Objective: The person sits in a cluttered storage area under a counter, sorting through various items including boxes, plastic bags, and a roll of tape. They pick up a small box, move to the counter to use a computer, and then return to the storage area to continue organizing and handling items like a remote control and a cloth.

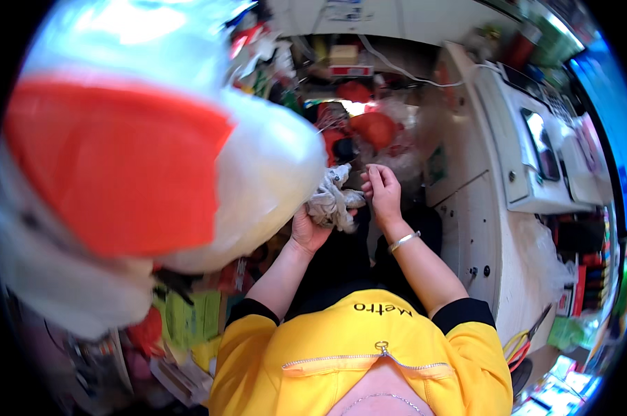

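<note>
My left hand (312,226) holds a crumpled bundle of pale grey, patterned cloth or soft material (334,200) above my lap; the fingers pass partly beneath it and are partly hidden. Just right of the bundle is my raised right hand (382,190), its fingers bent and the thumb near the index fingertip. Whether something thin lies between those fingertips is too small to tell. A bracelet circles the right wrist. Beyond both hands, a red-orange plastic bag (374,130) lies among clear plastic wrap.
A large translucent bag with a red panel (121,171) fills the upper left, close to the camera. A white cabinet (467,244) stands at the right, with scissors (527,338) on its top. A pale cable (396,67) hangs ahead. Green packets (194,317) lie at lower left.
</note>
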A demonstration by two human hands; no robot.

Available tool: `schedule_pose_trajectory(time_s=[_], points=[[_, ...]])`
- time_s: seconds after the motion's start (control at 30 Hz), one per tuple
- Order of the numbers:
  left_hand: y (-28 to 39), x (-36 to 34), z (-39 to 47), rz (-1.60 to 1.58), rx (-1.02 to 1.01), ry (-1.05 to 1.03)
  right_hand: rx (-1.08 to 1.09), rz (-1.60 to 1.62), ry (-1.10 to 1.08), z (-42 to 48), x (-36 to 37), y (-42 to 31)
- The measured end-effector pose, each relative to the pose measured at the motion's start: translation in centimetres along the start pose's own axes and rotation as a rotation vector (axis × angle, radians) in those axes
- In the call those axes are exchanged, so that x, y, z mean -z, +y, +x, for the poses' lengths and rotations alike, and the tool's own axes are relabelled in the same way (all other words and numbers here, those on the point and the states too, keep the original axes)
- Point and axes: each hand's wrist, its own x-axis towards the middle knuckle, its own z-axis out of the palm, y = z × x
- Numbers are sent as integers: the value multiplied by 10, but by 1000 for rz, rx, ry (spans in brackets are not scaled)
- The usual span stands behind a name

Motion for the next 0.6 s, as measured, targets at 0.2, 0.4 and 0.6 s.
schedule_pose_trajectory(time_s=[0.2, 0.4, 0.6], points=[[-52, -6, 90, 314, 1, 167, 559, -658, 67, -10, 29, -18], [-76, -14, 133, 165, 194, 21, 357, -493, 279, 39, 79, 13], [-92, 24, 177, 135, 205, 89, 499, -433, 423, 80, 77, 10]])
